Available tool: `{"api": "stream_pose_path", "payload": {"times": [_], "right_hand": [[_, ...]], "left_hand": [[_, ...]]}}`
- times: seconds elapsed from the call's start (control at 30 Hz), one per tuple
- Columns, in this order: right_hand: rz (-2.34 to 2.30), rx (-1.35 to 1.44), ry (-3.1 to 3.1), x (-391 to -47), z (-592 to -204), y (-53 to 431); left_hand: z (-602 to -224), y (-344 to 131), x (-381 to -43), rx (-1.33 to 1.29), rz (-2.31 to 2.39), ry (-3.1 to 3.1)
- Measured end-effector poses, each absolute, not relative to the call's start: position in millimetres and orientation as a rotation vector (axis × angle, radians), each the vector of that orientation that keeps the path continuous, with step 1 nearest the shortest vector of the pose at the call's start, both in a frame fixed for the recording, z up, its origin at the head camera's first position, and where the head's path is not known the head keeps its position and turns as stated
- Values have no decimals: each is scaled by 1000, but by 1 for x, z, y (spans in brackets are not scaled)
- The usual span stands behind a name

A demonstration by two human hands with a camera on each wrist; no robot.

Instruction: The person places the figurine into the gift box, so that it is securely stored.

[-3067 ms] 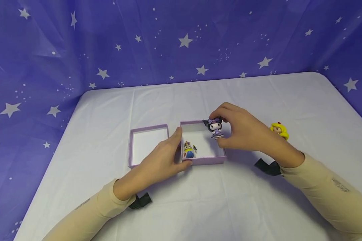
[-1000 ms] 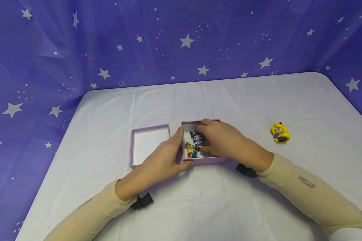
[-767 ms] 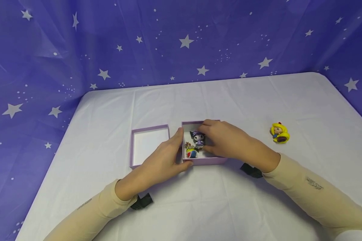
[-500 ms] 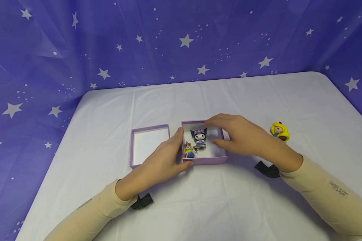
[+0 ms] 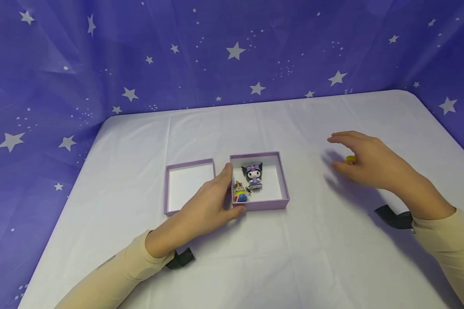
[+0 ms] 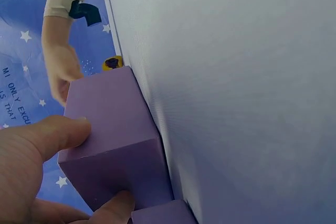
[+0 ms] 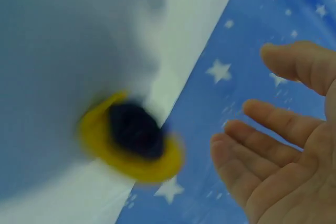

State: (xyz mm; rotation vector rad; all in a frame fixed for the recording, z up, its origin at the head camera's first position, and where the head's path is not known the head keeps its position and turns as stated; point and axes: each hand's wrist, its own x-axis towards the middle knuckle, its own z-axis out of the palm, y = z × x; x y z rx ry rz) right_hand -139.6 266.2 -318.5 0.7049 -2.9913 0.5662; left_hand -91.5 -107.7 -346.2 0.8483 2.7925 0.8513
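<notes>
My left hand (image 5: 206,204) grips the near left corner of a purple cardboard box (image 5: 264,206), thumb on the front wall and fingers along the left side. Inside the box lie a black-and-purple figurine (image 5: 254,176) with pointed ears and, in its near left corner, a small crowned yellow-and-blue figurine (image 5: 240,193). Out to the right, my right hand (image 5: 375,165) holds nothing, its fingers and thumb spread apart. It hangs over a yellow-haired figurine (image 5: 351,160), mostly hidden behind the hand in the head view. The right wrist view shows this yellow figurine (image 7: 168,161) blurred, beyond the fingertips.
The purple-rimmed lid (image 5: 189,162) lies to the left of the box, its white inside up. A white cloth covers the table (image 5: 255,257). Behind it hangs a blue curtain (image 5: 201,51) with white stars. Dark straps (image 5: 393,218) are at both wrists.
My right hand set the black-and-purple figurine down in the box, let go of it, and moved right to the yellow-haired figurine. The left hand has stayed at the box corner.
</notes>
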Motion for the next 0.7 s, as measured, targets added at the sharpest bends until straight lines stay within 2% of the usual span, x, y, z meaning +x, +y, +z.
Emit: {"api": "stream_pose_path", "payload": {"times": [0.27, 0.7], "right_hand": [[473, 604, -3236, -145, -328, 303], [425, 658, -3298, -144, -335, 308]], "left_hand": [[-346, -108, -91, 838, 853, 2795], [-348, -109, -93, 878, 851, 2804]]}}
